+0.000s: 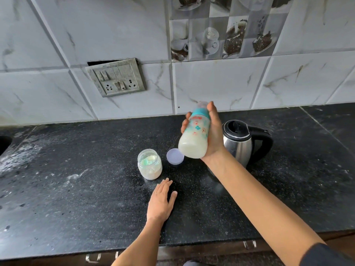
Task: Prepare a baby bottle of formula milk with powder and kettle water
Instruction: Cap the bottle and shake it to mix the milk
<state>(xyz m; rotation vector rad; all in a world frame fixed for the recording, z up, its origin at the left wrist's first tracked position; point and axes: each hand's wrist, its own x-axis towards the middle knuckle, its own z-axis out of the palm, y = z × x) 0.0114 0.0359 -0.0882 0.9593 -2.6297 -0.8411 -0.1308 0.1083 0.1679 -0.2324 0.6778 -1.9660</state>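
Head view: right hand (pixel 212 135) is wrapped closed round the capped, milk-filled baby bottle (pixel 195 137), raised and tilted above the counter (pixel 76 189) beside the kettle (pixel 238 143), seemingly for mixing, while left hand (pixel 160 202) rests flat, open and empty.

The baby bottle (pixel 194 140) in the grip was milky white with a teal collar and red-and-teal prints. Below it, the bench (pixel 76 169) was speckled black; beside it, the kettle (pixel 240 143) steel and black.
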